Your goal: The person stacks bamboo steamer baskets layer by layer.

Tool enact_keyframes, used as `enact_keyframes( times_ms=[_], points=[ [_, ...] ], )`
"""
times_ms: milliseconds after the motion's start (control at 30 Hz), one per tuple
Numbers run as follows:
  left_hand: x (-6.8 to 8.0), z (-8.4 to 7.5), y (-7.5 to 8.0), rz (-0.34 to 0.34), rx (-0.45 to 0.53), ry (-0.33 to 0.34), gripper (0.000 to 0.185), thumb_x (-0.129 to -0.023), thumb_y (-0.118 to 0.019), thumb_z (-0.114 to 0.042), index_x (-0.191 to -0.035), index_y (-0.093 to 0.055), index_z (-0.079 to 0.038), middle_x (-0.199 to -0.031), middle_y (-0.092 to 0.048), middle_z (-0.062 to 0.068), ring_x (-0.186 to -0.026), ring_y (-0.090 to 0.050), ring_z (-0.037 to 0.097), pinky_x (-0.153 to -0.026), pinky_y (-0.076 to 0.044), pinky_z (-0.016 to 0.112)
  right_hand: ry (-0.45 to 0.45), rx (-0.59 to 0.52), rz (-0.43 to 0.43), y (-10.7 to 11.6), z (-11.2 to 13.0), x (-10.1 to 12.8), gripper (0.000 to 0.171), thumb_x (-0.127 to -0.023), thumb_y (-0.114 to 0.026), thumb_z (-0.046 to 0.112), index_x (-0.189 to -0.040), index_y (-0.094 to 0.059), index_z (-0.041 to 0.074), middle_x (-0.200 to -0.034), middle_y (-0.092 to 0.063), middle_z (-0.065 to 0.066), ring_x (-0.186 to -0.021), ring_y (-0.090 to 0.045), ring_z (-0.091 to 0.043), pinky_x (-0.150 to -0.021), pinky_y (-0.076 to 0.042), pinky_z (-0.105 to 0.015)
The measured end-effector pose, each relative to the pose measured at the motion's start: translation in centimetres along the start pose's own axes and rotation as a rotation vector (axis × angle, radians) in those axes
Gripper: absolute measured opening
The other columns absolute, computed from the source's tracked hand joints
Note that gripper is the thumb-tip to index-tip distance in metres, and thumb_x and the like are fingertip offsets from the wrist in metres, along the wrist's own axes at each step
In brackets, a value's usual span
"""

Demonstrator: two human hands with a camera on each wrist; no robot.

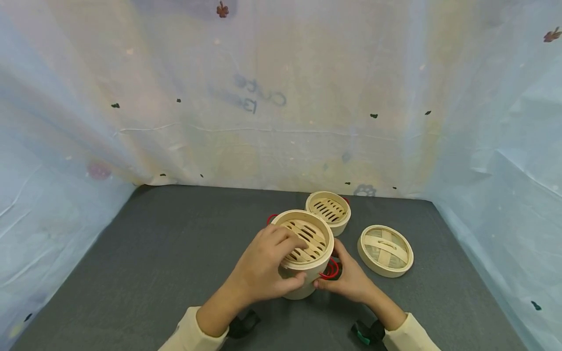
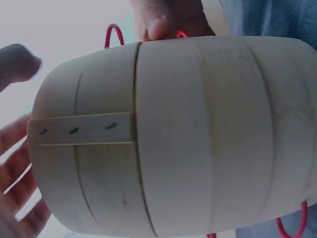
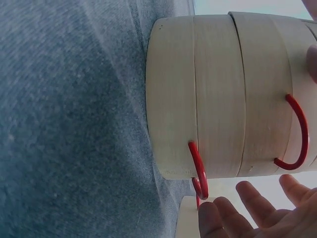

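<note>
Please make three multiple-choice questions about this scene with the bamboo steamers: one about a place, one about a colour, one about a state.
1. Where does the lid lie?
A. on the stacked baskets
B. on the grey mat, right of the baskets
C. in the left hand

2. What colour are the wire handles?
A. red
B. blue
C. green

3. The single basket behind is:
A. covered
B. overturned
C. uncovered

Answers: 1 B, it rests flat on the mat; 2 A, red loops on the stacked baskets; 3 C, its slats show.
</note>
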State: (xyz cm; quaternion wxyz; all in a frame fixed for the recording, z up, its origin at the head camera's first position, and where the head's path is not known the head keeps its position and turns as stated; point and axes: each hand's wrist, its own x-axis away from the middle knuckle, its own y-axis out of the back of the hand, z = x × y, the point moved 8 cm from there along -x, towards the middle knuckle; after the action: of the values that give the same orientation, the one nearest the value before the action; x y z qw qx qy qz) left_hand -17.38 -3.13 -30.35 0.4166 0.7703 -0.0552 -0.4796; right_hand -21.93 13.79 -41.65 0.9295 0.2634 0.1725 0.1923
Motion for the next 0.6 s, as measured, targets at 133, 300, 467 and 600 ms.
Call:
enact_keyframes(
  times_ms=[133, 300, 467, 600],
  points=[
    [0.5, 1.1, 0.6, -0.063, 0.006, 0.114, 0.068, -0.06, -0.08, -0.044, -0.119, -0.061, -0.016, -0.115, -0.058, 0.001, -0.108, -0.05, 0.022, -0.092, -0.044, 0.045, 0.024, 0.013, -0.002, 0.1, 0.2, 0.1, 0.096, -0.072, -0.083, 0.025, -0.149, -0.026, 0.021, -0.14, -0.047, -0.008, -0.125, -0.049, -0.03, -0.093, -0.047, -0.049],
    [1.4, 2.8, 0.8, -0.087, 0.039, 0.28, 0.089, -0.055, -0.082, -0.051, -0.13, -0.054, -0.013, -0.125, -0.053, 0.005, -0.113, -0.046, 0.024, -0.092, -0.04, 0.046, 0.041, 0.006, -0.013, 0.5, 0.6, 0.5, 0.096, -0.072, -0.083, 0.021, -0.149, -0.025, 0.022, -0.137, -0.049, -0.009, -0.122, -0.049, -0.023, -0.084, -0.049, -0.043],
    [2.3, 3.9, 0.6, -0.074, 0.057, 0.389, 0.099, -0.054, -0.082, -0.059, -0.136, -0.049, -0.012, -0.128, -0.052, 0.005, -0.114, -0.045, 0.022, -0.087, -0.043, 0.043, 0.107, -0.06, -0.004, 1.2, 1.4, 0.7, 0.088, -0.077, -0.076, 0.016, -0.15, -0.027, 0.021, -0.138, -0.047, -0.009, -0.122, -0.047, -0.01, -0.082, -0.048, -0.037],
    [2.8, 4.4, 0.2, -0.044, 0.067, 0.439, 0.105, -0.055, -0.082, -0.062, -0.14, -0.045, -0.012, -0.132, -0.05, 0.005, -0.115, -0.045, 0.022, -0.084, -0.045, 0.041, 0.178, -0.117, 0.025, 1.5, 2.2, 1.0, 0.082, -0.081, -0.068, 0.013, -0.151, -0.025, 0.014, -0.143, -0.042, -0.014, -0.126, -0.044, -0.005, -0.086, -0.048, -0.037]
  ],
)
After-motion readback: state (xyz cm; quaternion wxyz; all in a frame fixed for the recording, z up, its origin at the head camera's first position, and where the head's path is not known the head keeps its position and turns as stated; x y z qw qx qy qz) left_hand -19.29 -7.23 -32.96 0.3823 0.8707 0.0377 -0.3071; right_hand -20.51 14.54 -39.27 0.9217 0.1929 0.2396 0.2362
